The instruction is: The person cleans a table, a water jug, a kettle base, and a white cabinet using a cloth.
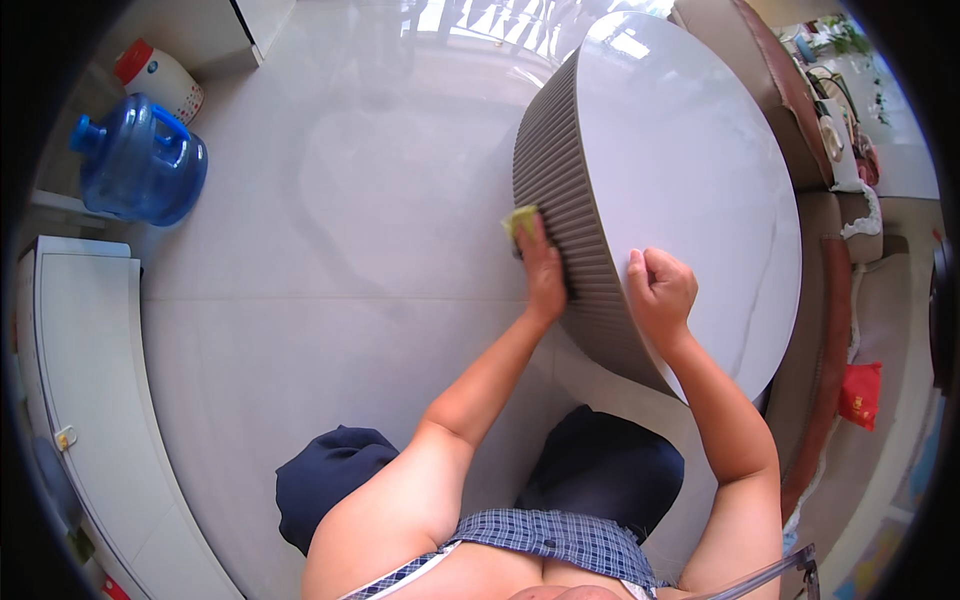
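Observation:
In the head view, my left hand [540, 274] holds a yellow-green cloth or sponge [522, 219] against the ribbed grey-brown side [559, 165] of a round coffee table. The hand is slightly blurred, and part of the cloth is hidden under its fingers. Curled into a loose fist, my right hand [663, 292] rests on the near left edge of the glossy white tabletop [720, 187]. Nothing shows in that fist.
A blue water jug [142, 161] lies at the upper left beside a white container with a red lid [161, 81]. A white cabinet [97, 360] lines the left side. Along the right stands a brown sofa [810, 292] with a red packet [860, 394].

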`<control>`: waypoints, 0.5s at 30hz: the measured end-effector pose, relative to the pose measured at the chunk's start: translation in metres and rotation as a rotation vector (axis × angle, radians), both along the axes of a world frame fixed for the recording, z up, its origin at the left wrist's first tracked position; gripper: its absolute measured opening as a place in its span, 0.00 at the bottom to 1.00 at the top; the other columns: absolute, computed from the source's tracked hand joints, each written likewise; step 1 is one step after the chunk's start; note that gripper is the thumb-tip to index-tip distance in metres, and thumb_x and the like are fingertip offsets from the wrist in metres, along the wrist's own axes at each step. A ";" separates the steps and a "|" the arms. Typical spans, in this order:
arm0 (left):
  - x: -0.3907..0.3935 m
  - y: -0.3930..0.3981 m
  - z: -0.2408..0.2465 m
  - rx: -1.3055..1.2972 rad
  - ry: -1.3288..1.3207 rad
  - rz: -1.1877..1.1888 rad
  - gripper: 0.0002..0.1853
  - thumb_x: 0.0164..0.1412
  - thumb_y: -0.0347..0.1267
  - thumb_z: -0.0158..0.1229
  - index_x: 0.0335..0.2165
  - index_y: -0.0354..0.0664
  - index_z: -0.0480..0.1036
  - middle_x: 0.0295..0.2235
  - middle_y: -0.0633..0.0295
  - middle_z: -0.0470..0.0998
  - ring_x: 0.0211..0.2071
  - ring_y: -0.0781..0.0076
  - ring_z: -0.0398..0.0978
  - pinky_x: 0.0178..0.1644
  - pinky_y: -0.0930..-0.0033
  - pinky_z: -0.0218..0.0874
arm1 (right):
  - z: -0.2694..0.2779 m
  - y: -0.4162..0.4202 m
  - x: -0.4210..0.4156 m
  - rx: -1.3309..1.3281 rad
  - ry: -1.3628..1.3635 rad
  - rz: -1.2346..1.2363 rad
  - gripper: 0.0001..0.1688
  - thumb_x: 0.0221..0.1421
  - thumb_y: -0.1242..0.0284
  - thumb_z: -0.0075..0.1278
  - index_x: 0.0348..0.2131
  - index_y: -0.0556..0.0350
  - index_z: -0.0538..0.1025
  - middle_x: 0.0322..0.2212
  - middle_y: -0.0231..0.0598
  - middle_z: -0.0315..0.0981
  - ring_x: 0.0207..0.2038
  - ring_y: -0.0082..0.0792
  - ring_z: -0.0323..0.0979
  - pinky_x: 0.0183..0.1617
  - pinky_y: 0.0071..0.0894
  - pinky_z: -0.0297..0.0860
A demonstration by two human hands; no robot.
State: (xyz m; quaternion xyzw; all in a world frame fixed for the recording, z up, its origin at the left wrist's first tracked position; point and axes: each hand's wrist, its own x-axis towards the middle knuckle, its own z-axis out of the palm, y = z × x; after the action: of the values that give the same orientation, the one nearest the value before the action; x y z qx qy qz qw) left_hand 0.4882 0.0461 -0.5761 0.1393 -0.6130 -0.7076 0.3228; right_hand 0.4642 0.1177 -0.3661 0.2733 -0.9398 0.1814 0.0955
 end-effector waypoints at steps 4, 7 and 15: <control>-0.007 -0.026 0.102 -0.015 0.224 -0.076 0.32 0.70 0.41 0.34 0.65 0.37 0.44 0.67 0.45 0.36 0.69 0.49 0.32 0.69 0.54 0.25 | 0.001 -0.003 -0.001 -0.016 -0.027 0.006 0.22 0.52 0.71 0.51 0.13 0.57 0.59 0.11 0.42 0.54 0.15 0.42 0.55 0.20 0.40 0.52; -0.016 -0.039 0.077 -0.103 0.179 0.013 0.31 0.70 0.41 0.34 0.65 0.37 0.47 0.67 0.45 0.39 0.69 0.51 0.34 0.69 0.55 0.26 | 0.001 -0.007 0.000 0.007 0.006 0.028 0.22 0.52 0.72 0.51 0.13 0.56 0.58 0.11 0.41 0.54 0.15 0.41 0.55 0.20 0.40 0.51; -0.038 -0.056 0.021 -0.044 0.026 -0.060 0.31 0.68 0.33 0.35 0.66 0.39 0.42 0.68 0.51 0.36 0.69 0.54 0.29 0.69 0.58 0.23 | 0.002 -0.010 -0.002 0.014 0.018 0.033 0.22 0.52 0.72 0.50 0.12 0.55 0.58 0.11 0.40 0.52 0.14 0.40 0.53 0.19 0.39 0.50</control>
State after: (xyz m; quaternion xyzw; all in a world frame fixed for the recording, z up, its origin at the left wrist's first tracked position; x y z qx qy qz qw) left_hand 0.4499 -0.0095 -0.5550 0.1045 -0.6278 -0.7052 0.3125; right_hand 0.4627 0.1081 -0.3642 0.2909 -0.9356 0.1739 0.0992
